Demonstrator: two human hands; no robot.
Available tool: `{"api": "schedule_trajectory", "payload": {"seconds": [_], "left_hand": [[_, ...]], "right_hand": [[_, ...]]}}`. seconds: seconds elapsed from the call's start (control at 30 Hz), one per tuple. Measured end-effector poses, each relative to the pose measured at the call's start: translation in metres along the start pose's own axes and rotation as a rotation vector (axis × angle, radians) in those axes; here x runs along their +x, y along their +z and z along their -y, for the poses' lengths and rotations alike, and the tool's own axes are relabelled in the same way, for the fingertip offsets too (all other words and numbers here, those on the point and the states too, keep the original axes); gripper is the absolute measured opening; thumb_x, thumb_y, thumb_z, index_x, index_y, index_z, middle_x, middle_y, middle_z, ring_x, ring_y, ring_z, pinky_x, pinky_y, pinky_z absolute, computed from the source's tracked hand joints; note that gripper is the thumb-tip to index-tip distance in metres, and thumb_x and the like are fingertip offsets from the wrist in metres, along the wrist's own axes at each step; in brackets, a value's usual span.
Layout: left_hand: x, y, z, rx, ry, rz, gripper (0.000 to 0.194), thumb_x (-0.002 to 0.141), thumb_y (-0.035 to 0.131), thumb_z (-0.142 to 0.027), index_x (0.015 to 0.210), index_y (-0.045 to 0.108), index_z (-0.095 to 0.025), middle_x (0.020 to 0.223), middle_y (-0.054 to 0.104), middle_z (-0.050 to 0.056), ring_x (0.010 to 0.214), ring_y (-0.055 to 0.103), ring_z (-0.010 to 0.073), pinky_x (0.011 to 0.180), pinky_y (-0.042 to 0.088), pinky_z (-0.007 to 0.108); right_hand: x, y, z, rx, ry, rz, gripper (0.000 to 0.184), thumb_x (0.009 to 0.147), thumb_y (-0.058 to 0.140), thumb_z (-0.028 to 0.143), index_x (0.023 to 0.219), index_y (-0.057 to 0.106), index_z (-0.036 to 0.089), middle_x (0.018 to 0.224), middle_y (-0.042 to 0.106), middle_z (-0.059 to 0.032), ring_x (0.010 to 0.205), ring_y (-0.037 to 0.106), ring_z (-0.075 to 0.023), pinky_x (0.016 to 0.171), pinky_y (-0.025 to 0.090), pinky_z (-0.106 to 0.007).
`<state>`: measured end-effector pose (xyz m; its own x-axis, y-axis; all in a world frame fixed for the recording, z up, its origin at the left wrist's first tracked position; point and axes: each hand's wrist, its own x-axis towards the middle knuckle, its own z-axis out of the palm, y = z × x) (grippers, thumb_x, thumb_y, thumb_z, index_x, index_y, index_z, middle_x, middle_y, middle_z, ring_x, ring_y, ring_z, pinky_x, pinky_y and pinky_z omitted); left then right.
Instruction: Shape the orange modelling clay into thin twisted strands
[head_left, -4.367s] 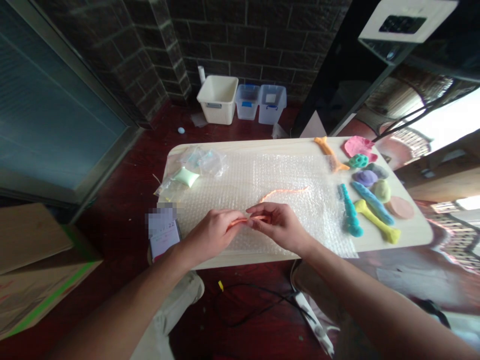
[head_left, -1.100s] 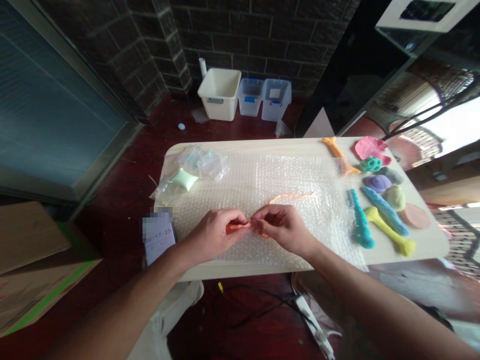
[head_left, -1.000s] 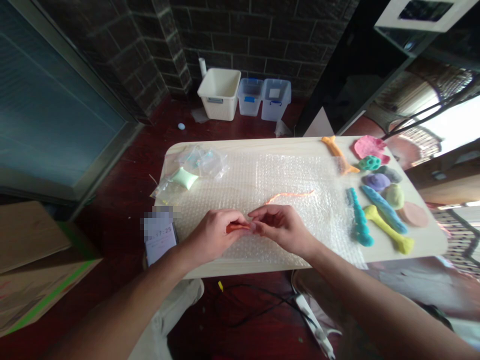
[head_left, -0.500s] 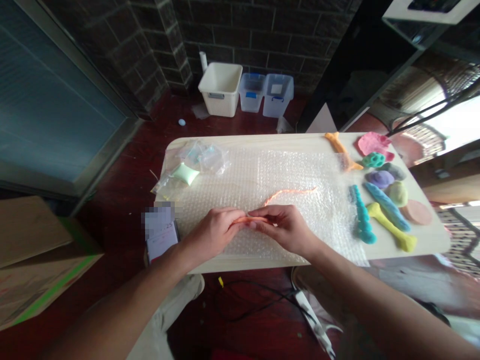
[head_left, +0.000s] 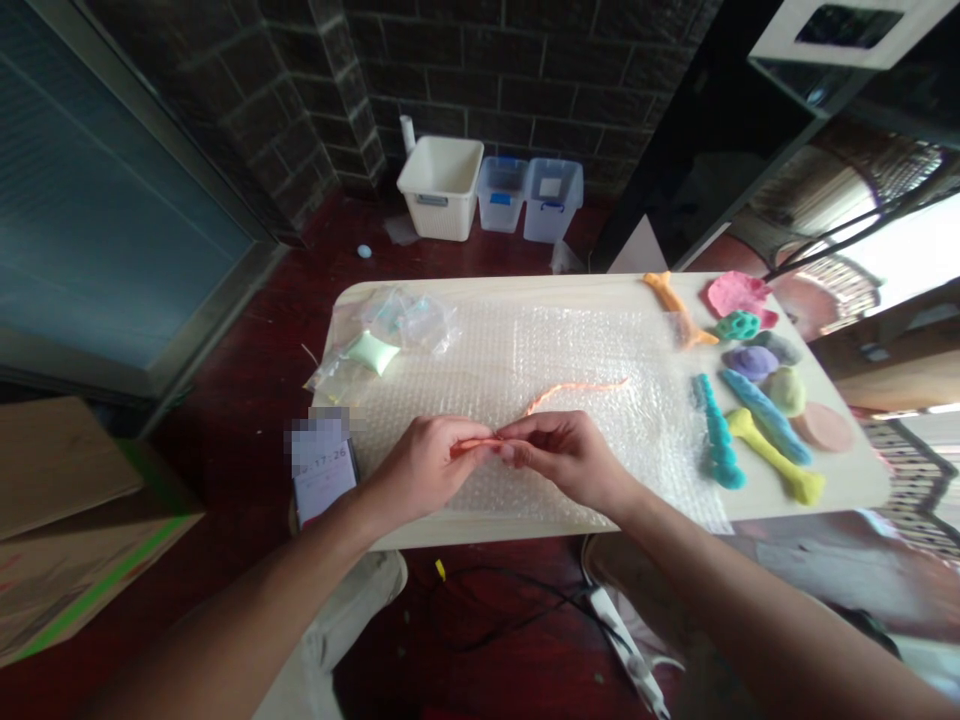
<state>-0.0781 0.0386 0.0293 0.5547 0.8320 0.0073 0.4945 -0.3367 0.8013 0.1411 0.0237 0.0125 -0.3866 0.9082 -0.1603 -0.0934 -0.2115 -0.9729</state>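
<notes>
Between my hands is a thin orange clay strip point(head_left: 474, 443), held low over the bubble wrap point(head_left: 487, 370). My left hand point(head_left: 429, 465) is closed on its left part, with thumb and fingers pressed together. At the strip's right end my right hand point(head_left: 574, 458) pinches with thumb and fingertips, almost touching the left fingertips. Just beyond the right hand lies a twisted orange clay strand point(head_left: 577, 386) on the wrap; whether it joins the held strip is hidden by the fingers.
Right side of the table: a yellow bone-shaped clay piece point(head_left: 776, 457), a teal spiral point(head_left: 720, 435), a blue roll point(head_left: 769, 415), an orange piece point(head_left: 671, 305) and pink clay point(head_left: 739, 297). On the left are a pale green packet point(head_left: 373, 353), plastic bags point(head_left: 416, 315) and a phone point(head_left: 324, 470).
My right hand's fingers have closed further around the orange strip, and less of it shows between the hands. The twisted strand stays on the wrap. The view has shifted slightly.
</notes>
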Motion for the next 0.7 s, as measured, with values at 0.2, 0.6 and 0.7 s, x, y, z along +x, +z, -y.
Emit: {"api": "schedule_trajectory", "payload": {"seconds": [0.2, 0.6, 0.7], "left_hand": [[-0.0023, 0.0012, -0.0029, 0.033, 0.0, -0.035, 0.016, 0.096, 0.063, -0.025, 0.089, 0.077, -0.019, 0.084, 0.075, 0.003, 0.075, 0.067, 0.0155, 0.069, 0.046, 0.026], [-0.001, 0.0011, -0.0016, 0.023, -0.012, -0.011, 0.016, 0.096, 0.064, -0.027, 0.089, 0.076, -0.019, 0.082, 0.075, 0.001, 0.073, 0.067, 0.0137, 0.067, 0.044, 0.024], [-0.0001, 0.0017, 0.0009, -0.043, -0.063, -0.008, 0.02, 0.091, 0.072, -0.032, 0.106, 0.075, -0.019, 0.094, 0.078, 0.003, 0.081, 0.07, 0.0157, 0.072, 0.049, 0.024]], "right_hand": [[-0.0019, -0.0027, -0.0045, -0.133, -0.045, -0.03, 0.022, 0.087, 0.08, 0.035, 0.096, 0.084, 0.015, 0.076, 0.076, -0.0055, 0.067, 0.066, -0.014, 0.063, 0.054, -0.027], [-0.0033, -0.0027, 0.0012, -0.23, -0.058, 0.011, 0.029, 0.088, 0.079, 0.039, 0.106, 0.083, 0.017, 0.094, 0.082, -0.0093, 0.081, 0.075, -0.0202, 0.075, 0.06, -0.032], [-0.0026, -0.0057, -0.002, -0.282, -0.077, -0.038, 0.026, 0.091, 0.075, 0.037, 0.102, 0.084, 0.015, 0.083, 0.08, -0.008, 0.071, 0.071, -0.0178, 0.066, 0.057, -0.029]]}}
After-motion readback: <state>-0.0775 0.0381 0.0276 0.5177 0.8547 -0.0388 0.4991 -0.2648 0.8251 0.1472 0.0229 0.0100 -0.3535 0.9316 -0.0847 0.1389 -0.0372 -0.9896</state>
